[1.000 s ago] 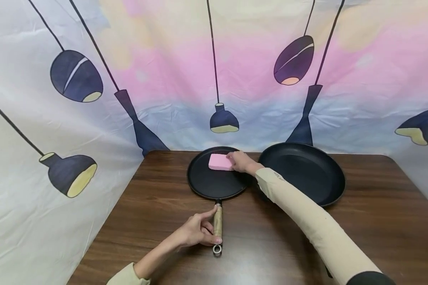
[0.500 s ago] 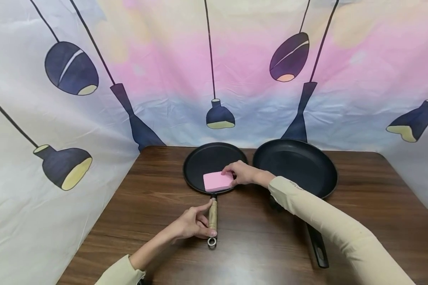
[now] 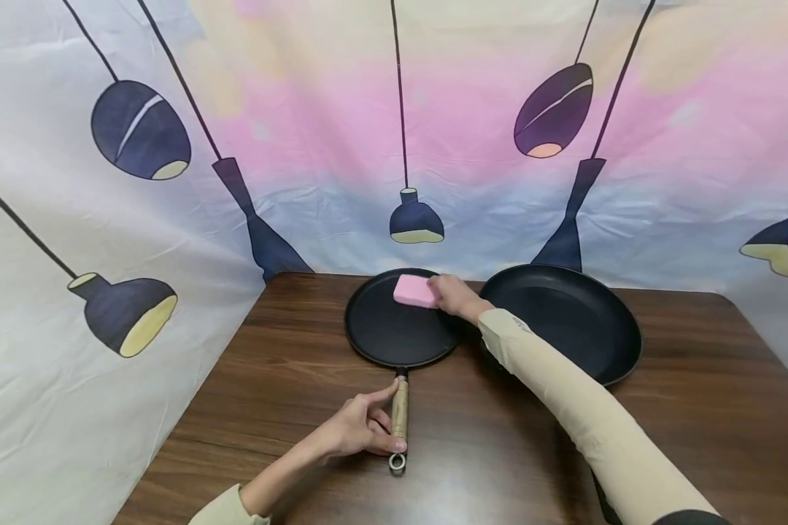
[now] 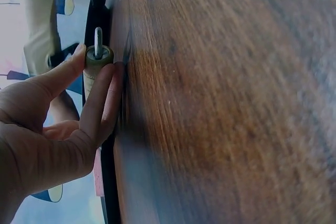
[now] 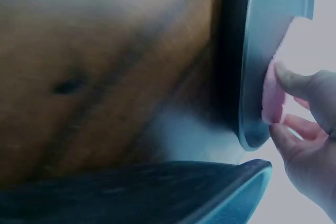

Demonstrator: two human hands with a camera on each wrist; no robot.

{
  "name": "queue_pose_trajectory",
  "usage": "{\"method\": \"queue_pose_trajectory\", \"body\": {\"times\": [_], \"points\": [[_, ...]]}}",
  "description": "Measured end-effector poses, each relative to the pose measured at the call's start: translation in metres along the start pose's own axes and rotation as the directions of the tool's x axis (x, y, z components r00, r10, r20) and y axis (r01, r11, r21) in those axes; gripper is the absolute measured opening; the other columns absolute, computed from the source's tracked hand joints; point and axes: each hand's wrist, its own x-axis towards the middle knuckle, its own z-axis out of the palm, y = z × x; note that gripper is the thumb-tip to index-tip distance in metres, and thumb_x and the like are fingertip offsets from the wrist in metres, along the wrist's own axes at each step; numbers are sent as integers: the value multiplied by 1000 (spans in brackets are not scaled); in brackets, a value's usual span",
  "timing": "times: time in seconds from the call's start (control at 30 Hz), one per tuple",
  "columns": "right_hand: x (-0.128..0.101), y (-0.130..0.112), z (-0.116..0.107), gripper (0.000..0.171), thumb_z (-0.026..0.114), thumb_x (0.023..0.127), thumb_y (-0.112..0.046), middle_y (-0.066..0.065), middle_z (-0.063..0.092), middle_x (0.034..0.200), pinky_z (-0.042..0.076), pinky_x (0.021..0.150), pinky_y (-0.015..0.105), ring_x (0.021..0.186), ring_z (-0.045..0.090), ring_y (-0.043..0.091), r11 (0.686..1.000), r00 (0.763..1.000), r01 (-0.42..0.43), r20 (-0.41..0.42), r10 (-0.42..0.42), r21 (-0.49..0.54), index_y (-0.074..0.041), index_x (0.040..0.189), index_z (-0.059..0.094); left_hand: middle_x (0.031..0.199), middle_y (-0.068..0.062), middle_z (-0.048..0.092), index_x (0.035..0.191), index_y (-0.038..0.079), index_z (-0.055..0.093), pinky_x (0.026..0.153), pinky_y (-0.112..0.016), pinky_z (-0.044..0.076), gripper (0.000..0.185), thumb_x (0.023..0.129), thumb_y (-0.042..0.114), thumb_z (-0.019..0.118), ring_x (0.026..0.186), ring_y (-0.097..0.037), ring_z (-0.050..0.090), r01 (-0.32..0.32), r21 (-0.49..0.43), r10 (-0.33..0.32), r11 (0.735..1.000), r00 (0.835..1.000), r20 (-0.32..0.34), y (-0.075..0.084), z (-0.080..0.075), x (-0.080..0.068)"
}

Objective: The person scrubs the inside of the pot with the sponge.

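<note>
A flat black pan [image 3: 394, 339] lies on the wooden table, its handle [image 3: 400, 415] pointing toward me. My left hand [image 3: 361, 424] pinches that wooden handle between thumb and fingers; in the left wrist view the left hand [image 4: 68, 114] grips the handle's end, by its metal ring [image 4: 98, 43]. Over the far part of the pan, my right hand [image 3: 456, 295] pinches the right end of a pink sponge [image 3: 414, 290]. From the right wrist view, the sponge [image 5: 274, 93] lies against the pan's surface, thumb on one side and fingers on the other.
A larger, deeper black frying pan [image 3: 558, 317] stands just right of the flat pan, its handle partly hidden beneath my right sleeve [image 3: 565, 401]. Behind the brown table [image 3: 289, 379] hangs a cloth backdrop [image 3: 341, 131] printed with lamps.
The sponge in my right hand went toward me, close to the handle end of the pan, then back to the far side. My left hand keeps its hold on the handle.
</note>
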Motion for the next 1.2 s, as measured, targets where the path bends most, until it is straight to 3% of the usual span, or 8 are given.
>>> {"method": "queue_pose_trajectory", "body": {"times": [0.2,0.47,0.77,0.93,1.1,1.2], "points": [[17,1,-2,52,72,94,-6,26,59,139,49,108,44,124,58,35,996,996,-88,30,88,-2,5,142,54,88,-6,66,161,5,27,62,-19,52,102,80,7,88,71,-9,66,-7,-35,7,999,1000,7,-2,-1,0],[-11,7,-12,54,77,91,-10,21,61,136,49,107,43,115,57,31,997,992,-72,106,74,-23,1,140,57,88,-7,66,161,5,28,63,-20,53,101,80,7,88,71,-9,66,-3,-23,3,1000,1000,14,0,4,1],[-43,1,-15,52,81,89,-17,15,65,129,51,95,38,103,57,23,996,979,84,182,-86,20,-3,135,62,87,-8,66,161,6,27,64,-20,53,101,81,7,87,69,-10,65,-14,-27,14,1000,1000,9,-2,-2,1],[-53,-5,-13,52,83,88,-20,14,67,129,52,93,36,101,58,21,989,973,142,177,-146,36,-3,133,64,86,-7,66,161,4,26,63,-20,51,101,81,7,87,68,-8,64,-25,-4,25,1000,1000,10,0,-4,3],[-55,-6,-12,51,84,86,-20,14,68,126,51,89,35,99,57,21,986,973,164,160,-167,32,-3,131,66,87,-6,65,161,4,26,63,-20,51,101,81,7,87,69,-8,64,-15,24,15,1000,1000,5,3,-2,3],[-52,-4,-11,52,84,87,-19,14,66,130,50,91,35,103,57,22,991,978,131,159,-135,31,-3,132,65,88,-6,65,161,6,27,63,-20,50,101,81,10,88,70,-8,63,2,40,-2,999,1000,-1,3,1,2]]}}
